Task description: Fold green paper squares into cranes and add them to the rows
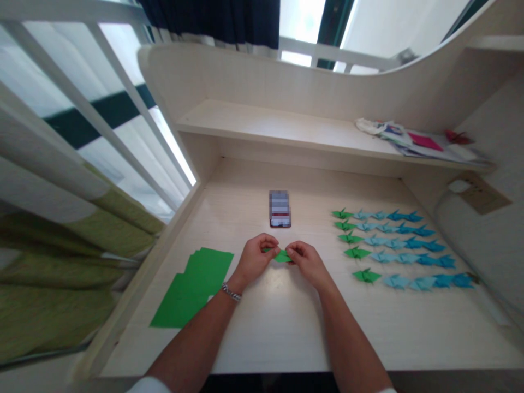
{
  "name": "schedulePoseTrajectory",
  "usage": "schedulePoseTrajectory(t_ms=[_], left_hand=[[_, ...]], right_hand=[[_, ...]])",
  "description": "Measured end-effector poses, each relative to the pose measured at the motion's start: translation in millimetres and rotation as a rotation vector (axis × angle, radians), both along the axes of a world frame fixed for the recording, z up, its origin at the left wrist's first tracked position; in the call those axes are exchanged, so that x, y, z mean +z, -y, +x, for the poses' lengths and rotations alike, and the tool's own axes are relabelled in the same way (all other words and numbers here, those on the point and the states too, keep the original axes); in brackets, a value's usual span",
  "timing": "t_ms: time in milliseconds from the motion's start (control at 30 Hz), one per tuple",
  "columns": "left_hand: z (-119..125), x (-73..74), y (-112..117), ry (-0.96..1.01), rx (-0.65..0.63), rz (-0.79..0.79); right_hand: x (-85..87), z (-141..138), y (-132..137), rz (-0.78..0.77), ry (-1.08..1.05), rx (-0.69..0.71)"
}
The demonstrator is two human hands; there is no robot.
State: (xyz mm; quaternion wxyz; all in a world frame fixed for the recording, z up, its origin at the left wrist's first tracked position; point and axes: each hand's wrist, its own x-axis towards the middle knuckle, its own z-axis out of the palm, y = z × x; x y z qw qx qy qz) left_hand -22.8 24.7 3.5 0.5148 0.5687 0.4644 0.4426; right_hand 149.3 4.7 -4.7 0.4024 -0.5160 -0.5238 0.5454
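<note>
Both hands meet over the middle of the pale wooden desk. My left hand, with a metal bracelet at the wrist, and my right hand pinch a small folded piece of green paper between their fingertips, just above the desk top. Most of the paper is hidden by my fingers. A stack of flat green paper sheets lies to the left of my left forearm.
Rows of folded paper cranes, green and blue, lie on the right half of the desk. A phone lies beyond my hands. A shelf above holds papers at its right end. Curtains hang at left.
</note>
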Motion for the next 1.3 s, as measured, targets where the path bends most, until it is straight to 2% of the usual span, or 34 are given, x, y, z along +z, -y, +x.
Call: schedulePoseTrajectory(t_ms=[200,500,667,833,900,967,1033,1200,1300], left_hand=[[-0.7,0.2,-0.4,0.012,-0.009,-0.016],[-0.9,-3.0,0.3,0.051,-0.080,-0.033],[-1.1,-1.0,-0.5,0.149,-0.125,-0.092],[2.7,4.2,-1.0,0.302,0.002,-0.185],[4.6,4.0,-0.4,0.277,-0.018,-0.170],[6.1,1.7,0.0,0.213,-0.090,-0.135],[6.7,-1.9,-0.5,0.154,-0.123,-0.101],[4.3,-6.9,-3.9,0.110,-0.039,-0.063],[3.6,-4.7,-3.0,0.072,-0.045,-0.028]], right_hand=[[-1.8,0.3,0.5,0.094,0.140,-0.001],[5.3,-5.0,4.7,0.139,0.227,0.008],[2.1,-6.9,2.3,0.091,0.125,-0.005],[2.0,-10.1,-1.9,0.046,-0.058,-0.171],[1.8,-12.7,-2.4,0.044,-0.099,-0.260],[0.6,-15.0,-2.4,0.053,-0.120,-0.310],[-1.2,-15.9,-2.3,0.070,-0.104,-0.301],[-2.6,-13.9,-1.9,0.116,0.080,-0.172],[0.8,-14.3,-1.8,0.109,-0.007,-0.150]])
